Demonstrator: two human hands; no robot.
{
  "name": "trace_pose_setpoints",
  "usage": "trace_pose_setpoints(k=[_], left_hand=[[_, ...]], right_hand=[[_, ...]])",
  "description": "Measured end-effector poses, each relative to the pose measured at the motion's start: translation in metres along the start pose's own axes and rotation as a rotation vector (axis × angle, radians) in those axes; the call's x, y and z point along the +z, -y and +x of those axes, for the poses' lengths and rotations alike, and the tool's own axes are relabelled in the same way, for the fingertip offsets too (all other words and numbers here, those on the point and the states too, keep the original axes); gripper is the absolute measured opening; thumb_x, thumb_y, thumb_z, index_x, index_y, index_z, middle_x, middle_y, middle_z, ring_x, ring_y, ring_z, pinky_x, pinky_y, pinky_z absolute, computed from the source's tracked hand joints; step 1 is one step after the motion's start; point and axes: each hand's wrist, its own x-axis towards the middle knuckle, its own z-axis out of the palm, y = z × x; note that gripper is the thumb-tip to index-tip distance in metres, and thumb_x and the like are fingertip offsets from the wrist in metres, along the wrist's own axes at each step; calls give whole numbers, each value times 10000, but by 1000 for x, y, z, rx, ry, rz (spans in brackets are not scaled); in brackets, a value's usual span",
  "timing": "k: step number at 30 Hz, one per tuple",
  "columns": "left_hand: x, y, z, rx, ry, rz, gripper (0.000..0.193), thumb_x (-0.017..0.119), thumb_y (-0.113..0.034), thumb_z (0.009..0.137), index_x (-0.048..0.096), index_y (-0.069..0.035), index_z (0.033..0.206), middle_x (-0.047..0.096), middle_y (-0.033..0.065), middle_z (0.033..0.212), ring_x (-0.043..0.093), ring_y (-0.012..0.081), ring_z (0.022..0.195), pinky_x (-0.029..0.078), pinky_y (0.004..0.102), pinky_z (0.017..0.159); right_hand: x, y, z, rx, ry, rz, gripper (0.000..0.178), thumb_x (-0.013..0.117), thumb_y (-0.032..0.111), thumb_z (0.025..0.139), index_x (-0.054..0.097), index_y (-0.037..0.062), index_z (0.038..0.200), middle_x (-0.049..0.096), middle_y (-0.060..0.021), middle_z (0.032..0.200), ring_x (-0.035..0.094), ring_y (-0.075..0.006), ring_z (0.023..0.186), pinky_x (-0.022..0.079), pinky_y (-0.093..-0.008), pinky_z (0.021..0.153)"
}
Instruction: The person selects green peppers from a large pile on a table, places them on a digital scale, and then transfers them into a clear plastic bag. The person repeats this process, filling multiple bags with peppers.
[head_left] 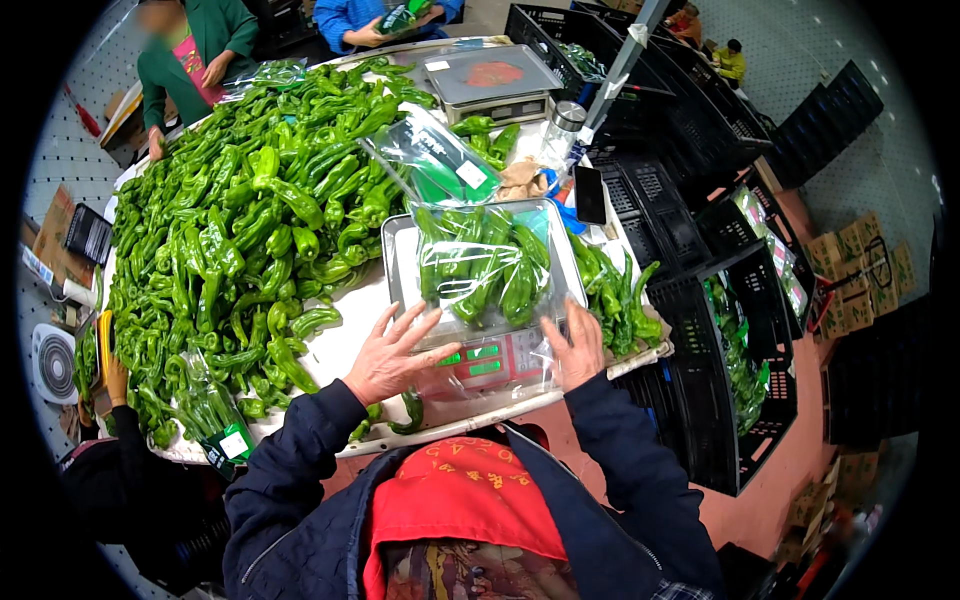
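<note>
Peppers [230, 220], long, green and wrinkled, lie in a broad heap over the left and far part of a white tabletop [335, 345], and a smaller batch of them sits in a clear plastic bag [483, 262] on the metal tray [400, 245] of a digital scale near the front edge. The wearer's two hands are apart, one on either side of the bag's near end. The left hand [400, 350] has its fingers spread, their tips by the bag's lower left edge; the right hand [574, 345] is at the tray's near right corner, thumb and fingers parted, close to the transparent film. Whether either presses on that film I cannot tell. Loose film reaches over the green-lit display [485, 360] on the scale's front panel. Printed plastic packaging [430, 150] with a white label lies at the tray's far side, and more loose peppers are to the right of the scale. Farther back are a second scale [490, 75], a clear lidded jar [568, 125] and a smartphone [589, 195]. At the lower left of the heap rests a filled pepper bag [210, 405], with a co-worker's hand [118, 380] near it. A person in a green jacket [235, 30] and another in blue [345, 18] are across the tabletop. Black plastic crates [650, 210] stand to the right, some holding bagged greens [735, 365].
</note>
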Motion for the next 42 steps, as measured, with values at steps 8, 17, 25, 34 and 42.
trace_pose_setpoints(k=[8,17,25,34,42], left_hand=[[12,20,-2,-318,-42,-870,275,541,-197,999,671,-75,1208,612,122,1334,440,307,1371,348,425,1110],[27,8,54,-777,-524,-1158,274,544,-147,1006,622,20,803,638,51,699,606,105,667,491,278,653],[53,26,70,-810,-461,-231,287,652,-211,915,578,-43,695,572,173,592,541,378,504,439,435,481],[41,42,74,-688,-371,146,224,693,-178,808,550,-65,938,541,124,907,561,320,856,483,429,699],[1,6,93,-320,-656,57,350,685,-28,726,641,-30,1073,580,152,1020,558,329,972,422,447,822]], right_hand=[[-9,-8,15,99,14,456,189,643,69,872,731,114,1033,637,-122,1278,500,-381,1267,408,-459,1027],[19,-15,52,414,-224,523,222,600,92,927,645,6,728,662,-109,782,611,-291,833,480,-387,788],[51,-24,63,458,-303,239,335,666,104,873,497,29,594,548,-122,656,552,-340,723,421,-427,648],[19,-65,53,910,-481,675,352,623,162,950,579,-11,647,564,-52,640,518,-141,584,408,-307,585],[-101,-12,-57,728,-310,1526,412,537,174,967,482,19,589,519,-112,671,491,-204,601,428,-336,594]])
